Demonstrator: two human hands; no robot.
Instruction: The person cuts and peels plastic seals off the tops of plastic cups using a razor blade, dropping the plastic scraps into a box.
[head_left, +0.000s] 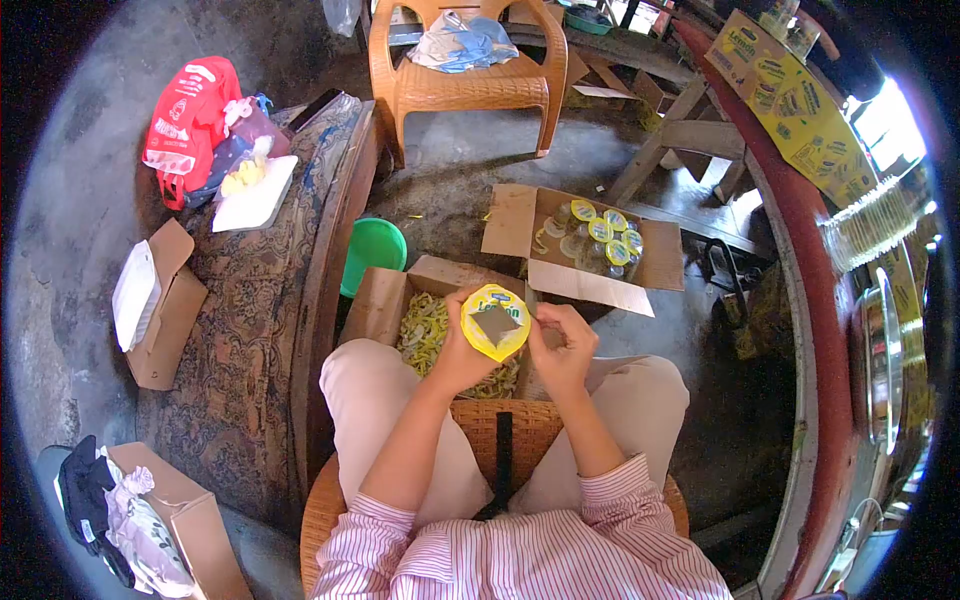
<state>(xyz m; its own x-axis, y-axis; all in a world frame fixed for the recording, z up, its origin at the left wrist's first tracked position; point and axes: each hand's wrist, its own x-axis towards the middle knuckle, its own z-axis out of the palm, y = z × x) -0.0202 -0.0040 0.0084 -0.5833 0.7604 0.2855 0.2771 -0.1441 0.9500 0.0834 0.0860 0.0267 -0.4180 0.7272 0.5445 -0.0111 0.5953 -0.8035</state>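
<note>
My left hand (457,350) is closed around a cup with a yellow printed foil lid (495,322), held lid-up above my lap. The lid reads "Lemon" and has a grey patch in its middle. At the cup's right side my right hand (562,345) has its thumb and fingers pinched at the lid's edge; whether a strip is between them is hard to see. Below the hands stands an open cardboard box (375,315) holding many yellow and white strips (425,330). Beyond it, a second open box (655,255) contains several cups with yellow lids (614,236).
A green basin (375,252) stands left of the strip box. Along the left runs a patterned bench (250,300) with a red bag (190,125) on it. An orange chair (470,85) faces me. To the right is a red-edged table (780,190) with yellow printed cartons (790,110).
</note>
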